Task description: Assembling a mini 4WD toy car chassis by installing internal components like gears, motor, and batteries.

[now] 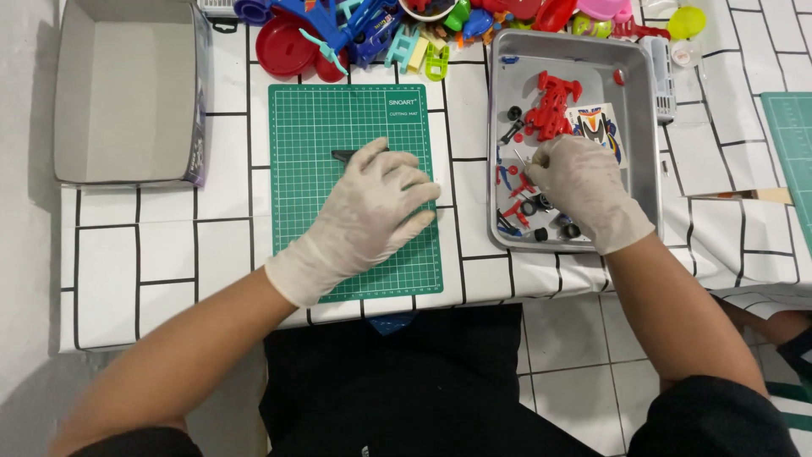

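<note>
- The left hand, covered by a thin whitish glove, is being laid flat on the green gridded cutting mat, its fingers spread slightly and pointing right.
- A small dark plastic part is being pressed to the mat under the tips of the upper fingers; only its left end is showing beyond them.
- The right hand, gloved likewise, is being lowered into the shallow rectangular metal tray, fingertips drawn together over the small parts; whether anything is being pinched cannot be told.
- A red plastic toy car body is lying in the tray just beyond those fingertips, with a printed sticker sheet beside it.
- Small black wheels and red pieces are being left scattered below the fingers, near the tray's front wall.
- An open grey cardboard box is standing well away from the left fingers.
</note>
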